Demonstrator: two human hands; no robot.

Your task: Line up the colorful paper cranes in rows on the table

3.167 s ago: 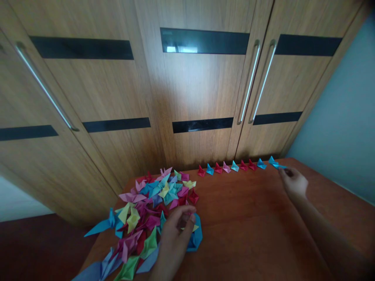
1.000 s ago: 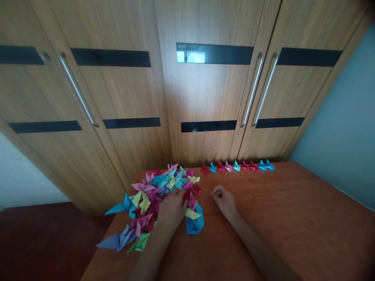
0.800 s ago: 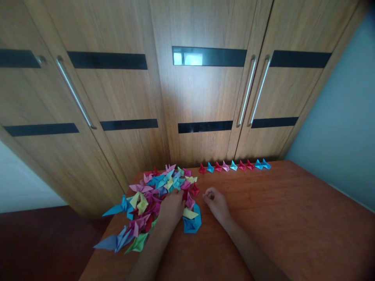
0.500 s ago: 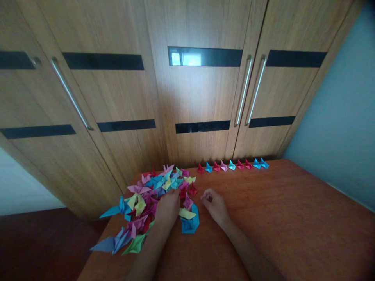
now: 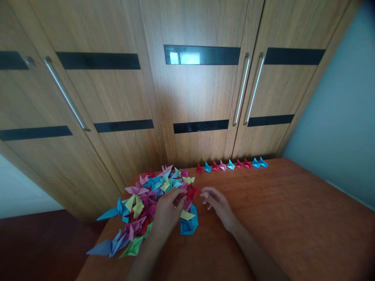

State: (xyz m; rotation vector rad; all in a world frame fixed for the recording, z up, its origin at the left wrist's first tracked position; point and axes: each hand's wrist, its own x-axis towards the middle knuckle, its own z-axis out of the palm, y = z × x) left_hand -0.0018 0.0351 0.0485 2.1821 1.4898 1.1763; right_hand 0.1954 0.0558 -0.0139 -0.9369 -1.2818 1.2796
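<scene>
My left hand (image 5: 169,208) pinches a red folded-paper piece (image 5: 192,192) at the right edge of a colourful heap of origami (image 5: 148,203). Facing it from the right, my right hand (image 5: 219,203) is empty, its fingers apart and close to the red piece without clearly touching it. Just below the fingers of my left hand lie a pale yellow folded piece (image 5: 187,215) and a blue folded piece (image 5: 189,226). A magenta piece (image 5: 188,204) is partly covered behind the left fingers. My left forearm hides part of the heap.
Along the back of the wooden table (image 5: 263,218) runs a row of small red, blue and pink folded pieces (image 5: 223,165). Behind stands a wooden wardrobe (image 5: 202,93) with metal handles. A blue wall (image 5: 336,128) is at the right. Several paper cranes reach the table's left edge.
My left hand has moved slightly right and now has the red folded piece in its fingers, lifted from the heap's edge. My right hand has opened its fingers and shifted a little right.
</scene>
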